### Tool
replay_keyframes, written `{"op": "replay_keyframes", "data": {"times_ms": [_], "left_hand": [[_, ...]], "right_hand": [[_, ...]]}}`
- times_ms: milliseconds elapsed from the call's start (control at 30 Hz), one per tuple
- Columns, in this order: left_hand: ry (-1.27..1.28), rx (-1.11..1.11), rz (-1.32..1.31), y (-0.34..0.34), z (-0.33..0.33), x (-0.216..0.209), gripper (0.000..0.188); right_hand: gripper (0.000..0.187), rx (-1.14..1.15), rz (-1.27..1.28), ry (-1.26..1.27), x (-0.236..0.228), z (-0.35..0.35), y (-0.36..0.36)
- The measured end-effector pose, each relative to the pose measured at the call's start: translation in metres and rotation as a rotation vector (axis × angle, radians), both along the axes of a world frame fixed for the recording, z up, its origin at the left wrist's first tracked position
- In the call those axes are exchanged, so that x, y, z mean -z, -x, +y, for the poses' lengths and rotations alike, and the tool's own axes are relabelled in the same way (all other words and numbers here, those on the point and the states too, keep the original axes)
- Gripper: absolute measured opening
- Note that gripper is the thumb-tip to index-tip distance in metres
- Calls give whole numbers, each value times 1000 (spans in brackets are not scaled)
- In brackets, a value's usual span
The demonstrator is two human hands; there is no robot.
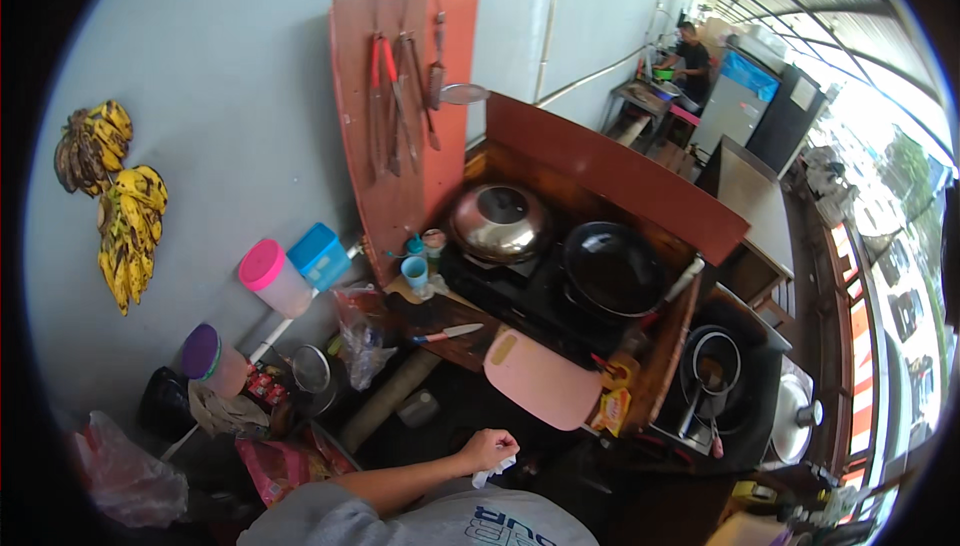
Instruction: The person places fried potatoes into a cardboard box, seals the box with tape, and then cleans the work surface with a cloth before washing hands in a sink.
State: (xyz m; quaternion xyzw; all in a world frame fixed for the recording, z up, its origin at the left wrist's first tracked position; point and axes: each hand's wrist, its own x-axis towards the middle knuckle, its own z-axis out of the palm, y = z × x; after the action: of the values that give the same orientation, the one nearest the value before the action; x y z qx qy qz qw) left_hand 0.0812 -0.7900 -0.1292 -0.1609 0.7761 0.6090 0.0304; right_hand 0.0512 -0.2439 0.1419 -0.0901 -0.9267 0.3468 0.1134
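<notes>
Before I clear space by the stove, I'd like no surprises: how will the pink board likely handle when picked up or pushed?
The board is probably stiff: it looks flat and unbent. It seems thin, so likely light for its breadth. Its near edge appears to overhang, so pressing there might tip it.

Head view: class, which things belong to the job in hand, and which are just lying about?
Seemingly in use:
- left hand
- crumpled white cloth or paper, held in it

Seemingly just about, untouched:
- pink cutting board
- knife
- pink-lidded container
- hanging bananas
</notes>
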Motion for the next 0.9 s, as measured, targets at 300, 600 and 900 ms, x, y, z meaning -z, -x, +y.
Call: {"op": "replay_keyframes", "data": {"times_ms": [300, 600, 900], "left_hand": [[-32, -311, 71, -38, -200, -26, 19], [-291, -1250, -156, -183, -236, 0, 20], [-317, -1525, -60, -215, -197, 48, 18]], "right_hand": [[119, -1492, -22, -296, -37, -593, 123], [123, -2107, 438, -383, 42, -890, -87], [125, -2248, 392, -562, 93, -966, -156]]}}
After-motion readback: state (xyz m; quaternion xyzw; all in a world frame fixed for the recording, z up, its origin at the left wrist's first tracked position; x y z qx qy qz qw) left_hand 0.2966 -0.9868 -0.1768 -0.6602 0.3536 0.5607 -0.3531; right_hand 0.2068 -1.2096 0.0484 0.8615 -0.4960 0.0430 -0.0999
